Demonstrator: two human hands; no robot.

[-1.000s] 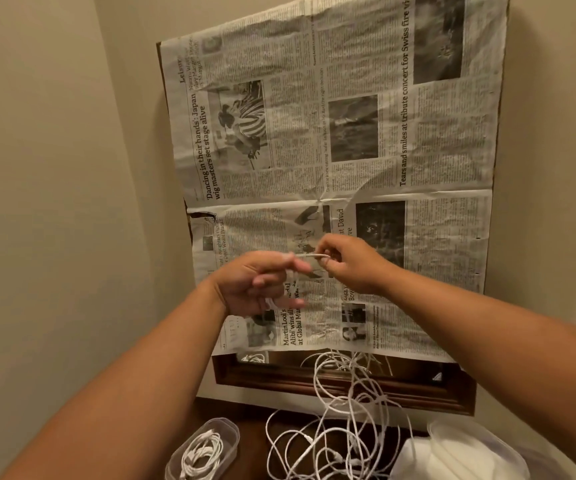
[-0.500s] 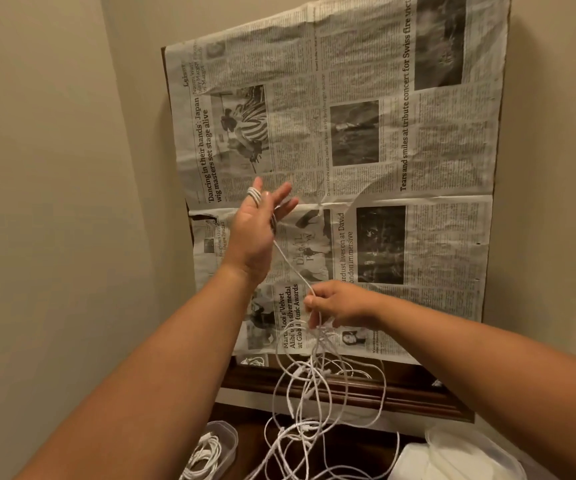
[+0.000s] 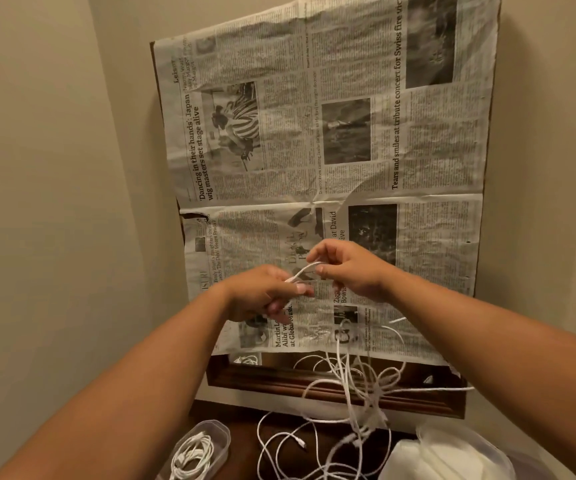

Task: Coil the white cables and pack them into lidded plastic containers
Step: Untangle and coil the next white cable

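My left hand (image 3: 265, 294) and my right hand (image 3: 348, 268) meet at chest height in front of a newspaper-covered mirror. Both pinch the same white cable (image 3: 305, 270), a short stretch of which runs between them. From the hands the cable drops into a loose tangle of white cables (image 3: 359, 403) hanging over the dark wooden surface. At the lower left stands an open clear plastic container (image 3: 210, 434) with a coiled white cable (image 3: 189, 457) inside.
A newspaper (image 3: 314, 161) covers a wood-framed mirror (image 3: 314, 379) leaning on the wall. Translucent plastic containers and lids (image 3: 452, 455) are stacked at the lower right. Beige walls close in on the left and right.
My left hand came down from its raised position and my right hand rose, so they meet again. The hanging cable tangle shifted to the right.
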